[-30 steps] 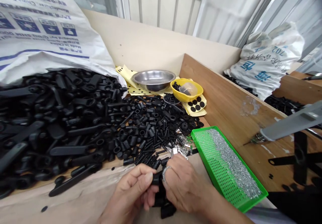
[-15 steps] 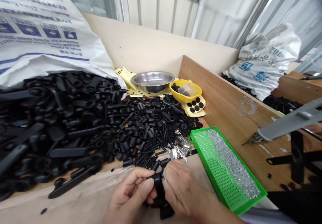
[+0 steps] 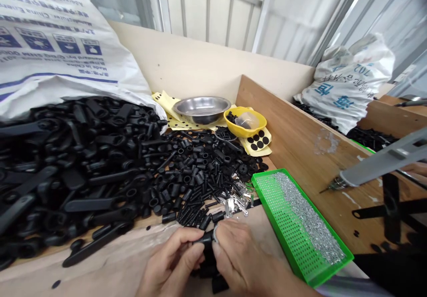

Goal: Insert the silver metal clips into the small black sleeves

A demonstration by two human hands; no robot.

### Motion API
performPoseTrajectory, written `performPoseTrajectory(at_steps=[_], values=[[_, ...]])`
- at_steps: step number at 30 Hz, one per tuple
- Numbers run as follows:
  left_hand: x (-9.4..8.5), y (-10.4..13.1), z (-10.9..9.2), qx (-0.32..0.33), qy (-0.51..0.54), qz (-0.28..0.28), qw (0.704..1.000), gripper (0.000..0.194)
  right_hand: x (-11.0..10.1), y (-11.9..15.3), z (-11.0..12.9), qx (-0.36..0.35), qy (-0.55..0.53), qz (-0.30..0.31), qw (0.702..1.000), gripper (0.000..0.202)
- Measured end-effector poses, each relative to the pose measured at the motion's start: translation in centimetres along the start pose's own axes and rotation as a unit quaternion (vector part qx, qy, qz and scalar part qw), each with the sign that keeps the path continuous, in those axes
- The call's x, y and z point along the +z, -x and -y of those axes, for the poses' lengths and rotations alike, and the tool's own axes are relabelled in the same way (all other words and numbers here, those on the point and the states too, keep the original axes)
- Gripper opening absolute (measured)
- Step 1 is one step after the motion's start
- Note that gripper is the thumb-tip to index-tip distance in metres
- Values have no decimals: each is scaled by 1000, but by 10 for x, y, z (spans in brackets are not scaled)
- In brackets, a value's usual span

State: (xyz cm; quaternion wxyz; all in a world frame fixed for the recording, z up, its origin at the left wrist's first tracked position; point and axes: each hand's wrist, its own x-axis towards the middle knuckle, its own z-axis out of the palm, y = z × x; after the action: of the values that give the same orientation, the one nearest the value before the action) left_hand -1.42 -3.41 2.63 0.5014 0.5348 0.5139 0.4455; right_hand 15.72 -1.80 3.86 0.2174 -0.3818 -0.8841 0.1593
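Close to me at the bottom, both hands meet on a black plastic part [image 3: 207,240]. My left hand [image 3: 176,259] pinches its left end between thumb and fingers. My right hand [image 3: 238,252] closes round the other end, with a whitish band on one finger. How the part continues inside the right hand is hidden. Beneath the hands lie more black parts [image 3: 219,283], partly covered. Just beyond my fingers is a spread of short black tubes, black screw-like pieces [image 3: 193,212] and small shiny metal clips [image 3: 237,202].
A heap of black handles [image 3: 100,168] spills from a white sack [image 3: 60,43] at left. A green tray [image 3: 267,208] of small metal pieces lies right. Behind are a steel bowl [image 3: 202,110] and yellow bowl [image 3: 245,128]. A grey power screwdriver [image 3: 370,165] juts in past the wooden divider [image 3: 287,128].
Both hands stay together on the black part, which has turned slightly between the fingers. The view has shifted a little; the things on the table lie as before.
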Motion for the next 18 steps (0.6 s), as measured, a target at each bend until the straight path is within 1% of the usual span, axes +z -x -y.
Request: performPoseTrajectory(at_steps=[2, 5, 9, 13, 16, 18], values=[[-1, -1, 1, -45, 34, 21, 998, 15, 0, 0, -2, -40, 52, -15, 998, 26], [-1, -1, 0, -97, 105, 32, 989, 20, -3, -3, -4, -102, 112, -20, 988, 26], [3, -2, -3, -162, 201, 29, 966, 27, -6, -6, -9, -157, 139, -41, 977, 25], [5, -3, 1, -212, 247, 37, 945, 33, -4, -5, -11, -156, 154, -42, 975, 23], [6, -4, 5, -224, 245, 37, 943, 36, -3, -5, -10, -140, 170, -38, 975, 22], [7, -4, 7, -216, 236, 32, 947, 38, -3, -4, -9, -131, 167, -36, 977, 22]])
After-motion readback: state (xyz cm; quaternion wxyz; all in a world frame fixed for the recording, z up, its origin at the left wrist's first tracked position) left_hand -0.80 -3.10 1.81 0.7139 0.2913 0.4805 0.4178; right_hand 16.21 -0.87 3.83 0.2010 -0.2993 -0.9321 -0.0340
